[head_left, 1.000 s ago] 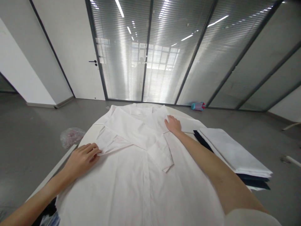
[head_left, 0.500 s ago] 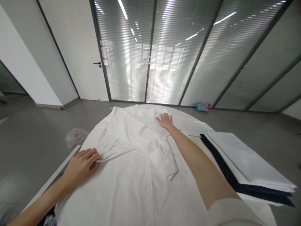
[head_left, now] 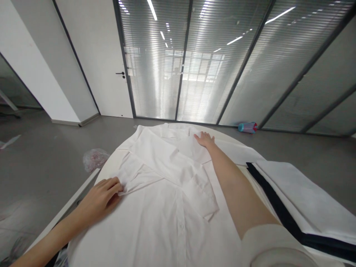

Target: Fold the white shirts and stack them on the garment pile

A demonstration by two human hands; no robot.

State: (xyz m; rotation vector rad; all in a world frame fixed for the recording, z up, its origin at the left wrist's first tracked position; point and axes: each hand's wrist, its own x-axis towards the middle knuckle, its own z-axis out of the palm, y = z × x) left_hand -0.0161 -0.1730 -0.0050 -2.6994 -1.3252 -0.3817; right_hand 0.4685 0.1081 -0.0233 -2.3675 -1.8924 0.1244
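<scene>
Well, a white button-front shirt (head_left: 178, 231) lies spread face up on a white bench (head_left: 71, 205), with its collar at the far end and its buttons running down the middle. One long folded panel (head_left: 189, 181) crosses the front diagonally and ends in a cuff at lower right. A shorter folded sleeve (head_left: 139, 176) lies at the left.

The left hand (head_left: 98, 198) rests at that sleeve's edge, its fingers (head_left: 112, 187) close together against the fold; whether they grip the cloth, I cannot tell. The right hand (head_left: 205, 139) lies flat on the upper shirt, fingers (head_left: 200, 137) slightly spread and holding nothing.

Beyond the right forearm, a stack of folded white cloth (head_left: 303, 200) with a dark navy layer (head_left: 274, 200) sits on the bench. A crumpled plastic bag (head_left: 95, 159) and a teal-and-pink bottle (head_left: 247, 127) lie on the grey floor (head_left: 41, 155), before a glass partition with blinds (head_left: 155, 74) and a white door (head_left: 91, 59).
</scene>
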